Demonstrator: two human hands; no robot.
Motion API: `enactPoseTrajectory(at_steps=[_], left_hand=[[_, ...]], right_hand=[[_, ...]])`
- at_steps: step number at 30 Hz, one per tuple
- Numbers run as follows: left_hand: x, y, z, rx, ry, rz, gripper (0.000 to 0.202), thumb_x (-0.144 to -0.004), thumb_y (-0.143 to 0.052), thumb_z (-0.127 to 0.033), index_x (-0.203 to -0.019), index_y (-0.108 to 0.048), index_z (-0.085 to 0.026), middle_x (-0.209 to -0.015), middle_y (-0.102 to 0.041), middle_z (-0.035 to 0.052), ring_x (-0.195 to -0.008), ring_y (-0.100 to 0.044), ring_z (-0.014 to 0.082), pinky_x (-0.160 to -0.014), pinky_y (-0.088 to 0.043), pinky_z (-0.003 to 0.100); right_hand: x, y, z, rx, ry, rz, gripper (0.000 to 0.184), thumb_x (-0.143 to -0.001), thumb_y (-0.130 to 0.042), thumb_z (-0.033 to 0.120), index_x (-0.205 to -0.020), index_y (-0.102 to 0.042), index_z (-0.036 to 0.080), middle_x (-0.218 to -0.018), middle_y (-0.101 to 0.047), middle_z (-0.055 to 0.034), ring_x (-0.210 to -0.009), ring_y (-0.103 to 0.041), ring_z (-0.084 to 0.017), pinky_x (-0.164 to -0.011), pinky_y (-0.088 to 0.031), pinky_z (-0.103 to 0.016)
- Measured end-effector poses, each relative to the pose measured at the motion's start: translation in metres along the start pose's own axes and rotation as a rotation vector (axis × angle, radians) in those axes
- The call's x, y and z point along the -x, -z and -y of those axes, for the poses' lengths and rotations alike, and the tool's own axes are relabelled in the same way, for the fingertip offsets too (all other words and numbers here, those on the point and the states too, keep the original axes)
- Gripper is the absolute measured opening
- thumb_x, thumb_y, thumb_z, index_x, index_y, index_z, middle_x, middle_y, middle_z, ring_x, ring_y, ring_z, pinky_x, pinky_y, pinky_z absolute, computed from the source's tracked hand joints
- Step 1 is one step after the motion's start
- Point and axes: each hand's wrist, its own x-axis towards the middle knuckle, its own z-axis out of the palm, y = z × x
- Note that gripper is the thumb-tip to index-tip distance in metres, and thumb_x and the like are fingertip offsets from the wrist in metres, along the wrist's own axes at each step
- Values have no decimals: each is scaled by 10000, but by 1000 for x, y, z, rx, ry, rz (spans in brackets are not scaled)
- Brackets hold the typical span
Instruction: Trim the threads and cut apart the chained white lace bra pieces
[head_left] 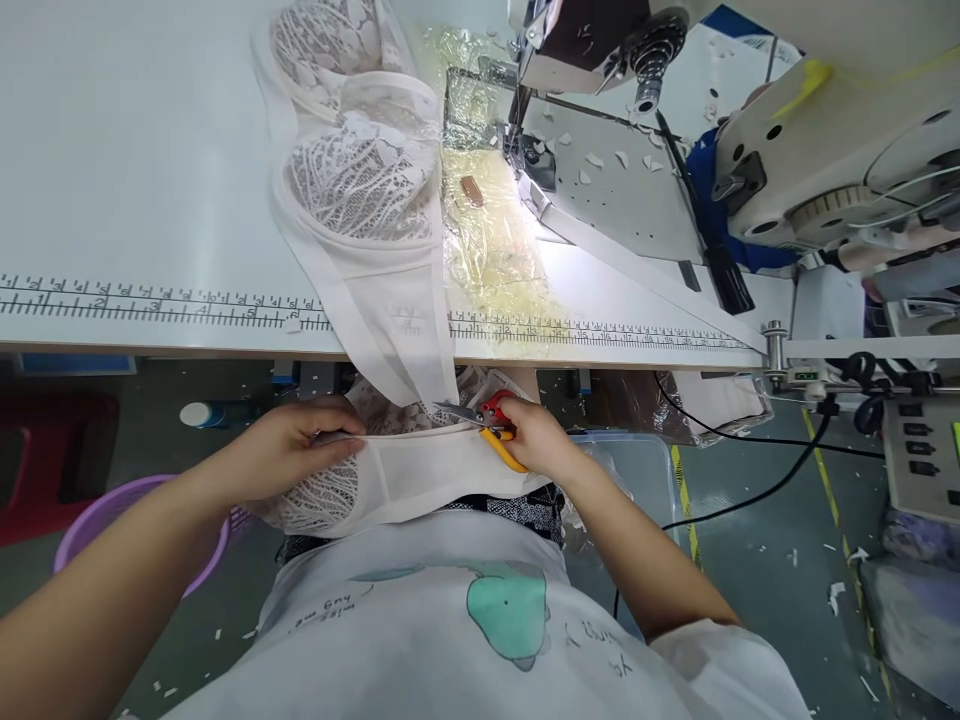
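Across my lap lies a white lace bra [420, 468], its upper edge pinched by my left hand [304, 448] near a lace cup. My right hand [536, 435] is closed round small scissors [501, 430] with red and yellow handles. Their blades point left, at the bra's edge where a white strip comes down from the table. On the tabletop rests another white lace bra [360, 190], cups side by side, its lower end hanging over the table edge towards the one in my lap. Whether the two are joined I cannot tell.
A sewing machine [585, 50] stands at the back right, with scraps on its bed. A measuring tape [150, 308] runs along the front of the white table [135, 150]. Below are a purple basket [142, 490], a red stool [45, 460] and a clear bin [652, 460].
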Motion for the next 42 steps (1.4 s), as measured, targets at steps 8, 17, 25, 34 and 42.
enactPoseTrajectory(at_steps=[8,17,25,34,42], left_hand=[[4,2,0,-3,-48,-27,181,-733,-605,-348,-736,-722,-210,-753,-669,54,-707,-613,190,-659,-472,218],[17,-4,-11,63,-95,-111,116,-739,-612,-280,-742,-726,-302,-746,-651,3,-699,-599,168,-645,-451,196],[29,-14,-30,-1,-134,-170,164,-755,-568,-258,-731,-715,-327,-746,-641,-13,-696,-594,150,-656,-444,205],[26,-11,-38,-77,-269,126,195,-861,-471,-163,-816,-652,-219,-789,-581,21,-728,-575,128,-660,-449,191],[22,-10,-40,-273,-331,164,174,-874,-460,-176,-822,-625,-176,-802,-559,39,-720,-539,143,-647,-419,220]], right_hand=[[2,2,-5,-129,-31,-35,190,-706,-633,265,-618,-483,190,-613,-522,9,-559,-477,-133,-509,-348,-224],[27,11,2,-357,-38,-93,324,-764,-556,465,-627,-518,174,-579,-463,16,-520,-425,-108,-481,-382,-221],[44,19,13,-405,81,-144,301,-768,-546,436,-622,-557,173,-589,-488,1,-529,-467,-114,-496,-409,-228],[72,23,8,-300,121,-199,159,-792,-539,254,-650,-520,183,-572,-510,8,-513,-471,-121,-491,-386,-233],[79,22,10,-263,160,-180,80,-788,-502,126,-799,-530,201,-837,-643,-52,-749,-599,-169,-633,-468,-272]])
